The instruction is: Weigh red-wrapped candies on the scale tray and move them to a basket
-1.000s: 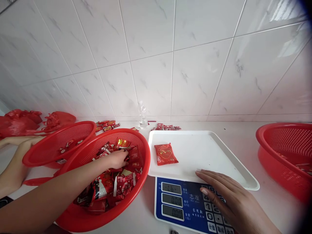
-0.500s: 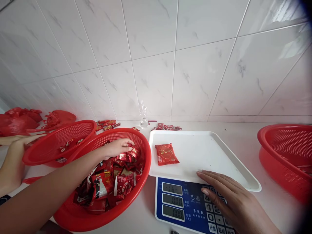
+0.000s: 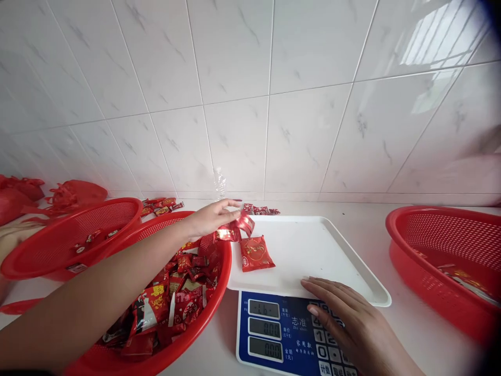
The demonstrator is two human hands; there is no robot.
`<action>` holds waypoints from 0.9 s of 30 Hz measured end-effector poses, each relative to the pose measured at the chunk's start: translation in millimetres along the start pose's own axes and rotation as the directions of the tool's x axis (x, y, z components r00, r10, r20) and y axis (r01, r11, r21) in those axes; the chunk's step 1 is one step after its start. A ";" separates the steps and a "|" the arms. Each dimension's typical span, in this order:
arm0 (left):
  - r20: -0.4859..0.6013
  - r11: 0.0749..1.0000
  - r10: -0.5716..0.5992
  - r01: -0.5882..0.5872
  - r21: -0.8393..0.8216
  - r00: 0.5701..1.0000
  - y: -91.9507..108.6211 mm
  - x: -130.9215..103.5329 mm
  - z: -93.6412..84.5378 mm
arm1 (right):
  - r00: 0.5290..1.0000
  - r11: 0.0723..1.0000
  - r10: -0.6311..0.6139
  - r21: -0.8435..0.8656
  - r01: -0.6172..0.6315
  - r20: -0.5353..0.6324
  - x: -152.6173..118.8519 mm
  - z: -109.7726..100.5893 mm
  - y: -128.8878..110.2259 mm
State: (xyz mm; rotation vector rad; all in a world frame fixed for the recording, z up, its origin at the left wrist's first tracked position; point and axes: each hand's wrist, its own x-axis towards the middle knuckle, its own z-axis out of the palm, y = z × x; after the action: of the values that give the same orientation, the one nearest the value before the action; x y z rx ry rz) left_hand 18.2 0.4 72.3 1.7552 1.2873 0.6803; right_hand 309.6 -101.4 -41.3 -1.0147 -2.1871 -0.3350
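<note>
My left hand [image 3: 213,218] is closed on shiny red candy packets [image 3: 227,233], held between the basket rim and the tray's left edge. On the white tray [image 3: 301,250] a square red packet [image 3: 256,254] with gold print lies flat, just below those held. My right hand [image 3: 348,318] rests with fingers stretched over the keypad of the blue scale [image 3: 297,360], its fingertips at the tray's front edge. Under my left forearm stands the red basket [image 3: 225,282], full of mixed red sweet packets [image 3: 188,308].
Another red basket [image 3: 395,250] stands at the right, and one with a few sweets [image 3: 135,209] at the left. Red plastic bags [image 3: 78,193], small sweets [image 3: 162,205] and a clear bottle [image 3: 219,185] are near the tiled wall. Part of another person's arm [image 3: 15,235] shows far left.
My left hand has lifted shiny red packets out of the basket and moved right, to the tray's edge. The view has shifted right; my right hand stays on the scale.
</note>
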 end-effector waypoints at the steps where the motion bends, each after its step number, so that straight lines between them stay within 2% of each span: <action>1: 0.019 0.997 0.006 -0.008 0.075 1.000 -0.2 4.9 5.2 | 1.000 1.000 -0.001 0.001 0.001 -0.003 -0.2 -0.2 -0.1; 5: 0.087 0.915 0.031 -0.063 0.398 0.996 -5.2 19.1 22.5 | 1.000 1.000 0.007 0.009 -0.007 -0.004 0.3 -1.6 -0.3; 7: 0.175 0.846 0.032 -0.120 0.519 0.984 -7.3 21.6 30.5 | 1.000 1.000 0.012 0.015 -0.012 0.004 0.9 -2.2 -0.3; 10: 0.302 0.742 -0.070 -0.153 0.653 0.951 -6.9 21.0 44.4 | 1.000 0.999 0.022 0.026 -0.023 0.019 1.3 -2.4 -0.4; 12: 0.332 0.687 -0.156 -0.139 0.713 0.930 -4.5 20.2 54.1 | 0.999 0.999 0.028 0.032 -0.028 0.023 0.9 -2.0 -0.5; 14: 0.354 0.674 -0.188 -0.142 0.725 0.916 -1.8 21.0 62.6 | 0.999 0.999 0.030 0.036 -0.031 0.023 0.3 -1.4 -0.6; 16: 0.380 0.705 -0.165 -0.161 0.691 0.910 -0.3 23.9 69.4 | 0.999 0.999 0.033 0.040 -0.034 0.022 0.0 -0.8 -0.4; 19: 0.424 0.742 -0.067 -0.239 0.626 0.903 -0.7 31.0 78.7 | 0.999 0.998 0.037 0.045 -0.038 0.024 0.6 -0.6 -0.1; 23: 0.475 0.734 0.021 -0.336 0.590 0.879 -1.8 40.5 90.9 | 0.999 0.999 0.030 0.031 -0.031 0.033 1.2 -1.8 -0.7; 25: 0.474 0.755 0.103 -0.379 0.535 0.874 -1.0 44.1 92.1 | 0.999 0.999 0.026 0.028 -0.027 0.033 0.6 -2.4 -1.2; 27: 0.451 0.796 0.214 -0.423 0.434 0.866 0.0 46.1 85.6 | 0.999 0.999 0.026 0.030 -0.027 0.029 -0.1 -2.5 -1.2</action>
State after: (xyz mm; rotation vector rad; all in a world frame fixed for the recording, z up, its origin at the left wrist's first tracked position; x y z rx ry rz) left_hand 102.4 17.7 26.8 2.4536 0.9473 0.1345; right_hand 310.0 -103.5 -39.4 -1.0368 -2.1960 -0.2761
